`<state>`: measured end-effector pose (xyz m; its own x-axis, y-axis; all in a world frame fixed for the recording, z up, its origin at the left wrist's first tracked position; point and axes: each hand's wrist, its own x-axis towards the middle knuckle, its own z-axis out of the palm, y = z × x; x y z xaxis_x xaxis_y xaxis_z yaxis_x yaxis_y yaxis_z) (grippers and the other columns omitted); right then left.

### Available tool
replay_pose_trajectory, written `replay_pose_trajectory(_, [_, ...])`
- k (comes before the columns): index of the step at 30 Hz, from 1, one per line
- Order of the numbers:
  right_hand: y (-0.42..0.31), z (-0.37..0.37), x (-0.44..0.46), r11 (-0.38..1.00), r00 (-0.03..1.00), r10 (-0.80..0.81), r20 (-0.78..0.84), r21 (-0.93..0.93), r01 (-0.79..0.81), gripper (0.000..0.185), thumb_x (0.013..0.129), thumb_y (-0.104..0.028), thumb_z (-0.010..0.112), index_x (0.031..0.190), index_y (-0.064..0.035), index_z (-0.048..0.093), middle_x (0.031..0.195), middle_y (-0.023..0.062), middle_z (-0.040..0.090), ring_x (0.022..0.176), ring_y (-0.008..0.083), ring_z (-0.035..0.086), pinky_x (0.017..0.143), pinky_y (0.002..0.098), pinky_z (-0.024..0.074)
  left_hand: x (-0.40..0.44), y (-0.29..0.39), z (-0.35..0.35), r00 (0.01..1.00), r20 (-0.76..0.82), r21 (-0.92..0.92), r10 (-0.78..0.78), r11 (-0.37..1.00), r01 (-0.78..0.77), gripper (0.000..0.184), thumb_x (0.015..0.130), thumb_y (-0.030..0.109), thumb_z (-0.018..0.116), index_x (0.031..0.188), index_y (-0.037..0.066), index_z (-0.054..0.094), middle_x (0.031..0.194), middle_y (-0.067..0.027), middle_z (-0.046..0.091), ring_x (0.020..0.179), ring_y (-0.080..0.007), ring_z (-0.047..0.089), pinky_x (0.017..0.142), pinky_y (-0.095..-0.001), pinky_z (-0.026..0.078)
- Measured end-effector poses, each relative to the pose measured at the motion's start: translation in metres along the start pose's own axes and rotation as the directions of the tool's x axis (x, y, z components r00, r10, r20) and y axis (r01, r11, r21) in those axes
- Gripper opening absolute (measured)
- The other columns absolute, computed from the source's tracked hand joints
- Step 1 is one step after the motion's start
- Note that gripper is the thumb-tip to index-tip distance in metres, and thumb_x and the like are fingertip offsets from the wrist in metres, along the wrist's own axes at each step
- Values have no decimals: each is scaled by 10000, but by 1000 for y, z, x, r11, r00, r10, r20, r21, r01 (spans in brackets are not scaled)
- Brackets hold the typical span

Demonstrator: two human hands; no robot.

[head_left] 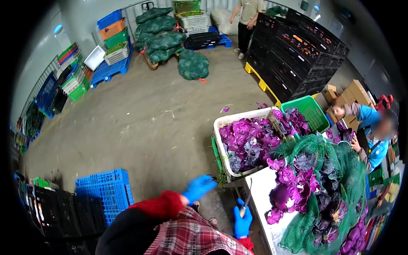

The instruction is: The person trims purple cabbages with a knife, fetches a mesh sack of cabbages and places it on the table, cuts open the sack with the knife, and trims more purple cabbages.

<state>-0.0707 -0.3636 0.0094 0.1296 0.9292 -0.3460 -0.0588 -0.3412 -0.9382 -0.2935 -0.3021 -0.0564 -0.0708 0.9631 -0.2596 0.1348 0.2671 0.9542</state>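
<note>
My right hand (242, 222), in a blue glove, is closed round the handle of a knife (247, 196), its blade pointing up beside the table's near edge. My left hand (199, 188), also blue-gloved, is over the floor left of the table, fingers stretched out, with nothing visible in it. On the white table (260, 185) lie loose purple cabbage leaves (293, 187). Behind them, whole red cabbages (326, 212) lie in and around a green mesh bag (297, 233). A white crate (217, 127) beyond my hands is heaped with purple leaves (246, 138).
Across the table a person in blue (374, 136) handles cabbage. A green crate (312, 112) and stacked black crates (293, 59) stand beyond. A blue crate (104, 189) is at my left. Filled green mesh sacks (155, 36) and another person (247, 21) are at the back.
</note>
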Motion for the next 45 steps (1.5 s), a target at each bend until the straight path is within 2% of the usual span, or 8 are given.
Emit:
replay_pose_trajectory(5, [8, 74, 82, 952, 922, -154, 354, -197, 235, 477, 857, -83, 706, 1310, -44, 563, 1040, 65, 677, 824, 123, 599, 758, 290, 499, -26, -128, -166, 804, -574, -63, -154, 987, 145, 225, 862, 220, 713, 954, 17, 681, 838, -50, 676, 787, -131, 598, 759, -301, 497])
replay_pose_trajectory(8, [-19, 154, 146, 771, 831, -353, 430, -369, 519, 498, 836, -138, 737, 1297, -43, 572, 1097, 96, 687, 919, 149, 629, 864, 318, 504, -56, -161, -218, 677, -510, -552, -531, 805, 216, 207, 851, 262, 704, 904, 62, 692, 776, -3, 643, 694, -106, 566, 614, -293, 471])
replay_pose_trajectory(15, [-26, 418, 381, 924, 850, -51, 525, -299, 240, 345, 839, -97, 724, 1165, -24, 640, 880, 11, 657, 790, 92, 570, 741, 262, 489, 50, -214, -335, 431, -506, -641, -747, 660, 391, 276, 843, 348, 703, 900, 80, 667, 771, -10, 628, 634, -126, 573, 536, -272, 444])
replay_pose_trajectory(25, [-6, 492, 528, 806, 808, 589, 18, -78, -586, 247, 879, -278, 699, 1004, -68, 658, 728, 123, 659, 463, 181, 545, 388, 310, 404, 471, -64, -576, 888, -352, -357, -295, 919, 164, 152, 882, 199, 690, 888, 49, 669, 830, 18, 651, 730, -70, 540, 670, -269, 458])
replay_pose_trajectory(38, [27, 811, 998, 568, 608, 794, 18, 336, -751, 426, 884, -502, 624, 1055, -113, 595, 927, 147, 673, 723, 263, 597, 612, 372, 461, 1025, -46, -808, 872, -238, -289, -427, 888, 356, 222, 888, 261, 660, 921, 42, 668, 805, -11, 633, 755, -135, 564, 715, -299, 461])
replay_pose_trajectory(41, [46, 858, 1069, 614, 604, 780, -161, 381, -691, 315, 877, -354, 668, 1088, -127, 611, 1053, 188, 649, 719, 231, 579, 579, 365, 409, 1130, -45, -865, 906, -167, -83, -389, 921, 381, 260, 893, 285, 644, 958, 33, 659, 831, -80, 659, 786, -220, 617, 740, -334, 475])
replay_pose_trajectory(43, [41, 899, 1118, 603, 541, 793, -281, 493, -627, 250, 871, -228, 678, 1088, -130, 602, 1093, 190, 634, 757, 234, 599, 514, 323, 372, 1228, -55, -901, 987, 60, 580, 150, 799, -157, 338, 888, 361, 631, 953, 29, 644, 887, -154, 665, 858, -329, 635, 769, -401, 484])
replay_pose_trajectory(45, [37, 927, 1145, 479, 392, 877, -279, 582, -657, 330, 868, -125, 669, 1173, -123, 544, 1176, 179, 589, 947, 270, 606, 486, 300, 367, 1297, -27, -916, 959, -139, 463, -245, 840, 282, 460, 849, 474, 636, 953, 26, 626, 947, -201, 650, 916, -391, 613, 780, -462, 481])
